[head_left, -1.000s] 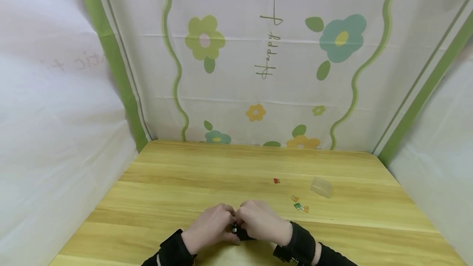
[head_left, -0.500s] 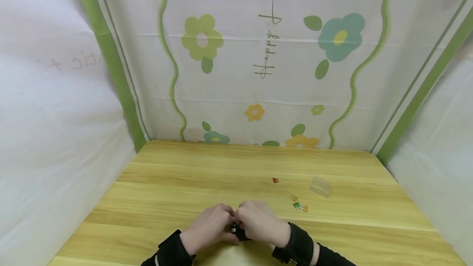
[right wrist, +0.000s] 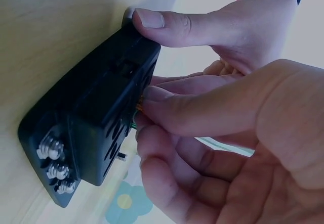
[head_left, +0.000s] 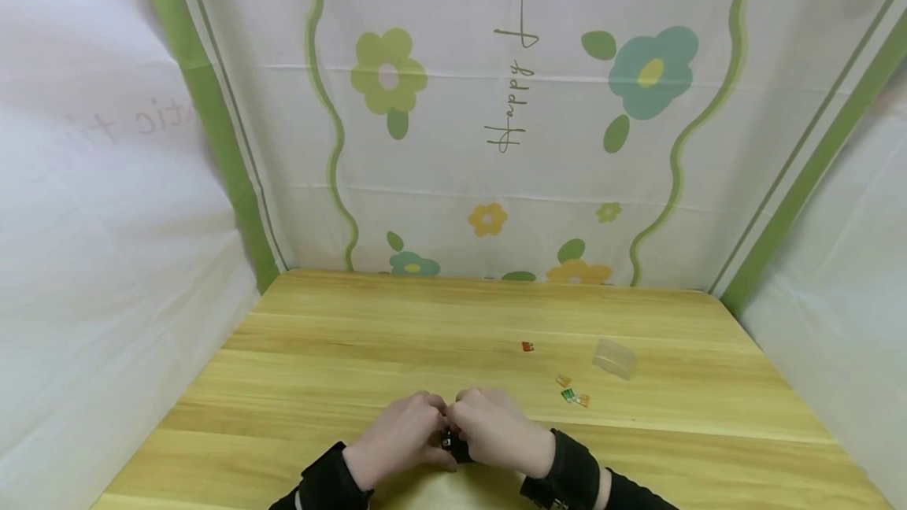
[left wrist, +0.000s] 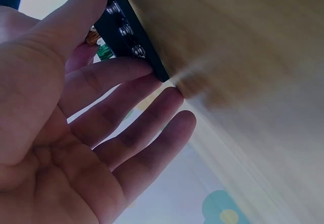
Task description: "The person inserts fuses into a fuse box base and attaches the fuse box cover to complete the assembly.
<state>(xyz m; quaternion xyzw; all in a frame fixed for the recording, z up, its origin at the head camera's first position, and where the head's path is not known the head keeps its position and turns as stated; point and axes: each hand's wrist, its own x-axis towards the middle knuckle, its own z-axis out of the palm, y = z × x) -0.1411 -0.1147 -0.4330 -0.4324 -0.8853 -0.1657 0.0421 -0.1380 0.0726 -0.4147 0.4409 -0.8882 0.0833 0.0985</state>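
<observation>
Black box sits between both hands at the near side of the wood-grain table, base at the tabletop. Left hand has it clamped, thumb on 1 side and fingertips on the other; the last 2 fingers extend past it. Right hand has thumb and curled index pinched together on an orange piece at the box's slotted face. Can't tell how deep that piece sits, fingertips cover most of it. Green piece shows right beside it, at the same face. 3 metal screw terminals line the box flange; 1 small metal stud sticks out of the slotted face. Loose on the table, to the right and beyond the hands: red piece, farthest left; 2 light orange pieces, 1 of them touching or just beside a loose green piece, too small to call; and a clear plastic piece out to the right. Black band on each wrist. Backdrop is white cloth with printed flowers and "Happy Life" lettering.
</observation>
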